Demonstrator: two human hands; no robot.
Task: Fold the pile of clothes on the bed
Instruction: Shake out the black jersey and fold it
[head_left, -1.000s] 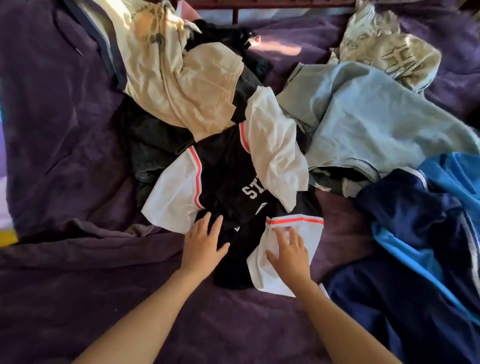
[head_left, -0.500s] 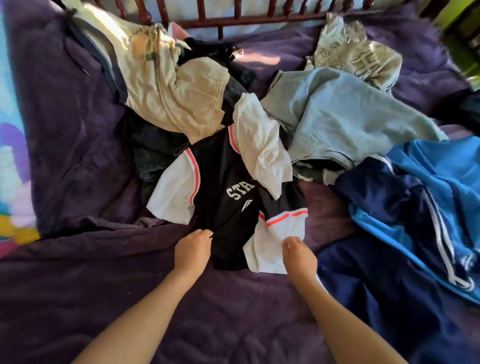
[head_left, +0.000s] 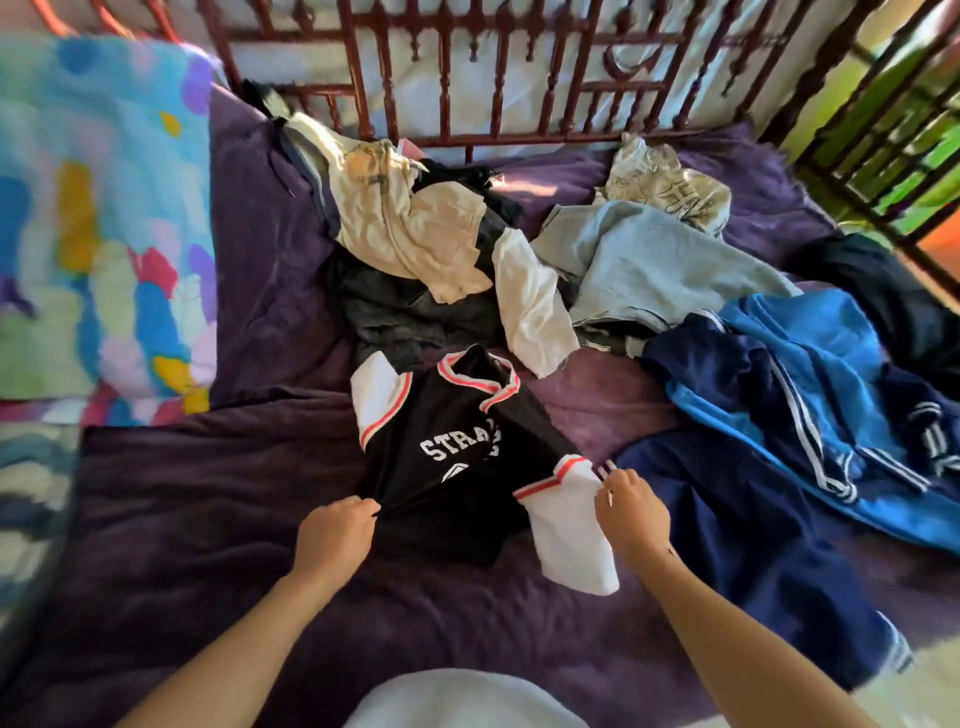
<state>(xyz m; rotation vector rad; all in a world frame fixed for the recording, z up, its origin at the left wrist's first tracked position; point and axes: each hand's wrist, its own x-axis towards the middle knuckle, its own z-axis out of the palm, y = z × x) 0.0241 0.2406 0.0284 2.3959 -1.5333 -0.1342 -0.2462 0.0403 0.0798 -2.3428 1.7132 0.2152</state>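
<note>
A black jersey with white sleeves, red trim and white lettering lies front-up on the purple bedcover, apart from the pile. My left hand grips its black lower left edge. My right hand pinches the white right sleeve near its red band. Behind it lies the pile: a cream garment, a dark grey garment, a white piece and a light blue-grey garment.
A blue and navy tracksuit spreads at the right. A patterned beige garment lies at the back right. A colourful blanket sits at the left. A dark red headboard runs along the back.
Both hands closed on the jersey and drew it toward me, out of the pile. Its collar and lettering now show. The view has tilted up to take in the headboard.
</note>
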